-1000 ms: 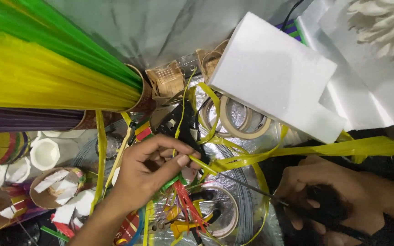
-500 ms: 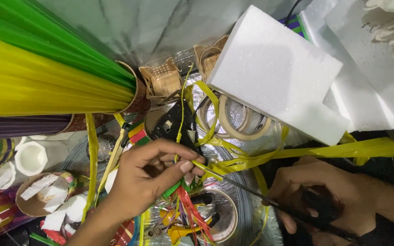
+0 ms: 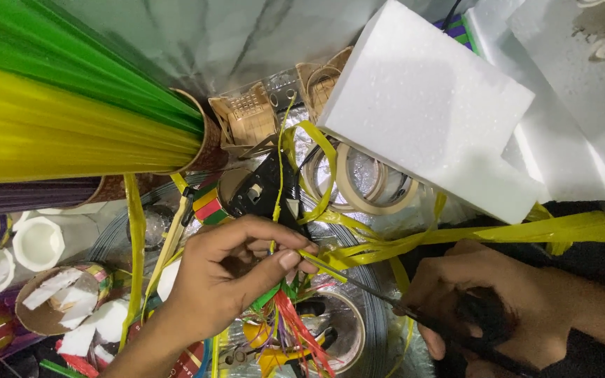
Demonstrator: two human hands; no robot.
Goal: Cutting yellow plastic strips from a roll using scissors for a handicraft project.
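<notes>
At lower centre, the left hand (image 3: 229, 283) is pinching a thin yellow plastic strip (image 3: 456, 238); at lower right, the right hand (image 3: 498, 308) is closing around black-handled scissors (image 3: 414, 318), blades touching that strip. Since earlier, the view is sitting closer. Above, two tape rolls (image 3: 365, 185) are lying beside one white foam block (image 3: 428, 105).

Yellow strip (image 3: 358, 253) — fingers (image 3: 285, 260), scissors (image 3: 414, 318)

The scissors (image 3: 414, 318) are mostly buried in the right hand (image 3: 498, 315), only the thin blades poke out toward 10 o'clock. The green and yellow strip bundle (image 3: 71, 119) runs off the frame at 9 o'clock. The foam block (image 3: 428, 105) covers part of the tape rolls (image 3: 365, 185), and the clutter under the left hand (image 3: 225, 280) is too tangled to sort out.
</notes>
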